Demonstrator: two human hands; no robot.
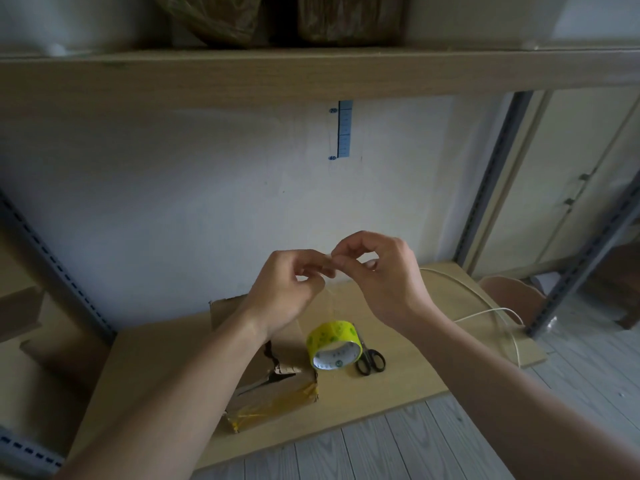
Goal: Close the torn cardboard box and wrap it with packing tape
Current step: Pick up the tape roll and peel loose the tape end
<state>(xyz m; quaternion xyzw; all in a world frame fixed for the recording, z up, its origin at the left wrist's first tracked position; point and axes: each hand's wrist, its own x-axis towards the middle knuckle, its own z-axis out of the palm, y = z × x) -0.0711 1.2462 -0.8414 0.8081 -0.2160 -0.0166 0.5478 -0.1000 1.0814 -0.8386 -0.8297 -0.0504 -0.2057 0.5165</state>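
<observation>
Left hand [287, 289] and right hand [381, 271] raised together, curled fingers [346, 247] of both pinching the end of a tape strip [330, 303] running down to the yellow tape roll [334, 341], core print unreadable, torn cardboard box [277, 393] just left of it on the wooden board [415, 375], black scissors [370, 360] right, wall scale [345, 129] marked 70 and 60

The left forearm [194, 386] covers much of the cardboard box [277, 393]. The tape strip [330, 299] is almost too thin to see. The tape roll [334, 344] hides the blade tips of the scissors [367, 354]. At 12 o'clock, the top edge cuts off two brown bundles [214, 19].
</observation>
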